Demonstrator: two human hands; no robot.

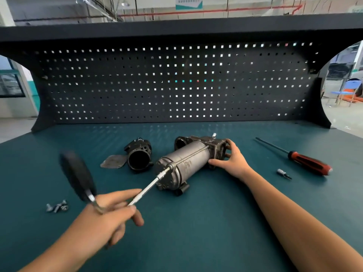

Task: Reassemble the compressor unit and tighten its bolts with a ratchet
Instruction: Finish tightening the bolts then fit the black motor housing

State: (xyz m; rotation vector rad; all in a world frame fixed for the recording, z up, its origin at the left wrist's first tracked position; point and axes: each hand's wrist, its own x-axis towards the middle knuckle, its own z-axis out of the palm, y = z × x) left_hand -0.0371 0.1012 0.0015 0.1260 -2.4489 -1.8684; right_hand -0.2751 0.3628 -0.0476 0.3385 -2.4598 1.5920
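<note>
Bracing the grey cylindrical metal compressor [188, 160] against rolling, the right hand [233, 160] clasps its far end while the left hand [106, 214] grips a black-handled steel ratchet [78, 175] seated on a near bolt [170, 167].

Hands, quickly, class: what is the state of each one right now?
Left hand: grips the ratchet near its head.
Right hand: grips the far end of the compressor unit.

A dark pegboard [176, 85] fills the middle, behind a teal bench top [196, 232]. A blue chair [352, 84] stands far right.
</note>
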